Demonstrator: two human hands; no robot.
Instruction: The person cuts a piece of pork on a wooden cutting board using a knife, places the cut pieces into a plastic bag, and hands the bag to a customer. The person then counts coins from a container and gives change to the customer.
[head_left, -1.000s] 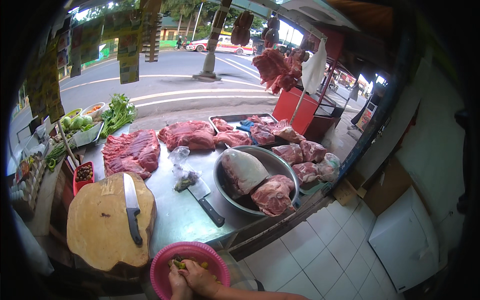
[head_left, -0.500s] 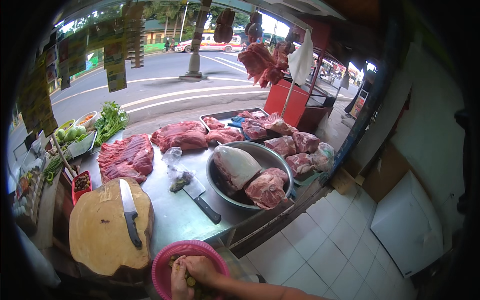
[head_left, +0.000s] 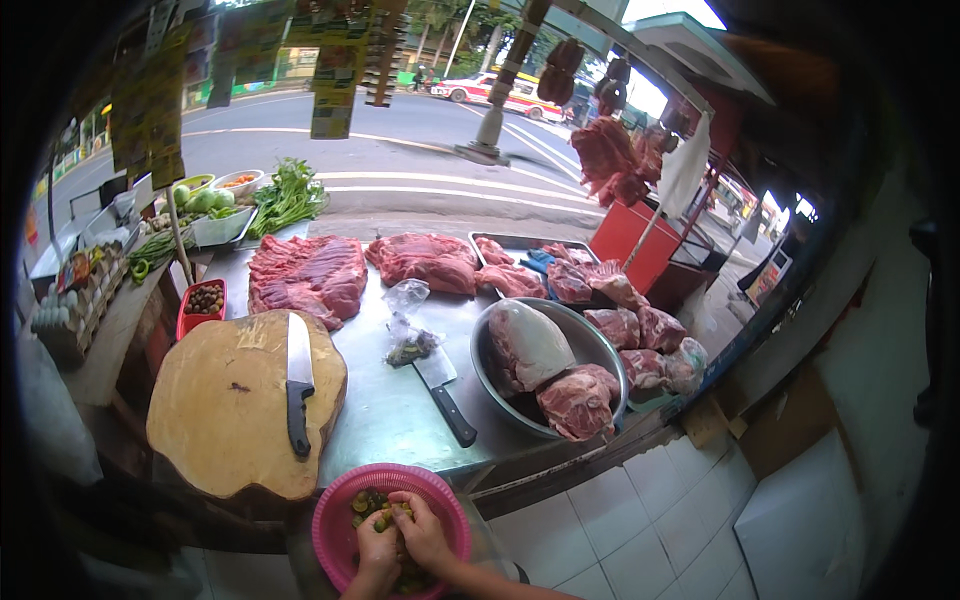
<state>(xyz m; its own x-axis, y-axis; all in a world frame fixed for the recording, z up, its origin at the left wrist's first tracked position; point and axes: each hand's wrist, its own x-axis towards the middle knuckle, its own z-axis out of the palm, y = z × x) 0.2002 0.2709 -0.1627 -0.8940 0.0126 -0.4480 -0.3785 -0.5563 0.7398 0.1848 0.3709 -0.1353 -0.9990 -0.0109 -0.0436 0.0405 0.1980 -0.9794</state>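
Both my hands are low over a pink plastic basket [head_left: 326, 530] at the bottom of the head view. Small green calamansi [head_left: 368, 503], some cut with yellowish flesh showing, lie inside it. My left hand [head_left: 376, 550] is closed with its fingertips on a piece of calamansi [head_left: 383, 522]. Against it, my right hand [head_left: 424, 536] has its fingers pinched at the same piece. My fingers partly hide the fruit. Beyond the basket, a black-handled knife [head_left: 299, 385] lies on a round wooden chopping block [head_left: 230, 420].
On the metal table [head_left: 375, 430] lie a cleaver [head_left: 446, 398], a plastic bag [head_left: 407, 305] and slabs of raw meat [head_left: 310, 275]. A steel basin [head_left: 483, 375] holds large meat cuts. A red container [head_left: 190, 326] stands left, near egg trays [head_left: 95, 300]. Meat [head_left: 610, 160] hangs overhead.
The whole scene has shifted rightward in the picture as the view turned. My hands, clasped together before, now show apart at the wrists, with their fingertips meeting at the fruit.
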